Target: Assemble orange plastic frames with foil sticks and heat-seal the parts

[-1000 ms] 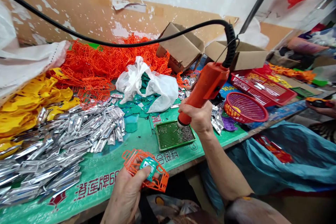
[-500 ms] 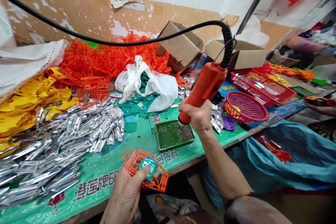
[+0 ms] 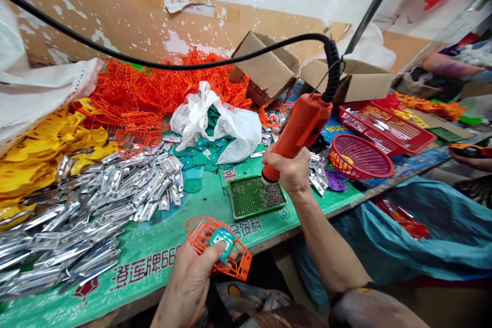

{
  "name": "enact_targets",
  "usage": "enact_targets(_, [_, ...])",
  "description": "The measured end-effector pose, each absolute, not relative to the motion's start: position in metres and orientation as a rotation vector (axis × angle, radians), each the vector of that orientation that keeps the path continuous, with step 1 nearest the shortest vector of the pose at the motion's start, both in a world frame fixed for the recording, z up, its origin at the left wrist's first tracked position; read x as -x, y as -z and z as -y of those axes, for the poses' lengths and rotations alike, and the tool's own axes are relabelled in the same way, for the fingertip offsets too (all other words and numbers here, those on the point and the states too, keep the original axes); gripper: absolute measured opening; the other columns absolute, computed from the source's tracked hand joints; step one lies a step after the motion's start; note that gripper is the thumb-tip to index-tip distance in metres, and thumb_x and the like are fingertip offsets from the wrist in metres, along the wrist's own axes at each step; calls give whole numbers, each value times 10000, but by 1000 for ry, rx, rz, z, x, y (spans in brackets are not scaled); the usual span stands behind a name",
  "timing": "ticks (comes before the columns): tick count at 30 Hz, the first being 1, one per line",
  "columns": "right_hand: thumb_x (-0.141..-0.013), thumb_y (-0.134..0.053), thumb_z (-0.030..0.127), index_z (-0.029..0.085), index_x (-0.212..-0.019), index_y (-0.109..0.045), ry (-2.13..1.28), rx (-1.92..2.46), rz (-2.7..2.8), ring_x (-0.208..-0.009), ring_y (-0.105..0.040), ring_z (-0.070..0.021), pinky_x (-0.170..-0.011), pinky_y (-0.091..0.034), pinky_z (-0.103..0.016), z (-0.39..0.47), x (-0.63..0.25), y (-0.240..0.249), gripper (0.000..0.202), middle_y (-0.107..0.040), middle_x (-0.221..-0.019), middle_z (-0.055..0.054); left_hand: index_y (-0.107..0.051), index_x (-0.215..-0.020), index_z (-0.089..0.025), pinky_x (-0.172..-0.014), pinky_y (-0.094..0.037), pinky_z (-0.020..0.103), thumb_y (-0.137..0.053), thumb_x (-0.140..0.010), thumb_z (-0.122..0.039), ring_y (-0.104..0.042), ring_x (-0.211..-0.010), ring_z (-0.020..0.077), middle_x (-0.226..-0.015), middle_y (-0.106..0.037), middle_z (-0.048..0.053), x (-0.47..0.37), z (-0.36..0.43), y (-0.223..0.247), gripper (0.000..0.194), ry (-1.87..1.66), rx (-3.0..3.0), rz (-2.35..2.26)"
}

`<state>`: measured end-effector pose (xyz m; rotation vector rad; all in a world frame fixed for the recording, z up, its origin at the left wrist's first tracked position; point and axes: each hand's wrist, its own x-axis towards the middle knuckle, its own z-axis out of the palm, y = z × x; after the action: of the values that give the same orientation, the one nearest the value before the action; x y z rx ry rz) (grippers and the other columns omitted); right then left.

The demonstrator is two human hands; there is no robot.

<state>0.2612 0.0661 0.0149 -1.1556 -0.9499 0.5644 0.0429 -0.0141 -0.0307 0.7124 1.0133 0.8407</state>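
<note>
My left hand [image 3: 192, 271] grips an orange plastic frame [image 3: 241, 262] near the table's front edge, its thumb pressing a teal piece [image 3: 226, 240] onto the frame. Wrapped round an orange electric screwdriver [image 3: 303, 123], my right hand [image 3: 290, 166] holds it tilted, its tip down at a green tray [image 3: 248, 210]. Small metal screws [image 3: 274, 195] lie in the right part of that tray. The tool's tip is over or among them; exact contact cannot be made out.
Silver metal pieces [image 3: 134, 184] and yellow parts [image 3: 34, 148] pile at left. Orange frames [image 3: 134, 87] and a white bag [image 3: 242, 130] lie behind. Red baskets [image 3: 361, 156] stand right. A black cable [image 3: 184, 66] hangs across. Another person's hand [image 3: 472, 156] shows at far right.
My left hand, with the orange frame and teal piece, has shifted slightly right. My right hand and the screwdriver have hardly moved.
</note>
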Motion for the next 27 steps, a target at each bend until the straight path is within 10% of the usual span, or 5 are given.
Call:
enact_targets(7, [-597, -753, 211, 161, -605, -600, -539, 1130, 958, -527, -546, -151, -545, -458, -319, -68, -267, -15, 160, -600, -609, 4, -666, -863, -167, -695, -520, 292, -737, -768, -305, -632, -706, 172, -793, -680, 11, -43, 14, 32, 182, -830, -705, -997])
enact_targets(27, [-708, -788, 229, 329, -1135, -616, -1029, 651, 979, -583, -564, -175, -598, -531, -361, -4, -190, -66, 471, -572, -682, 26, -647, -899, -161, -699, -530, 296, -703, -773, -233, -611, -702, 160, -802, -651, 11, -44, 14, 37, 156, -863, -702, -917])
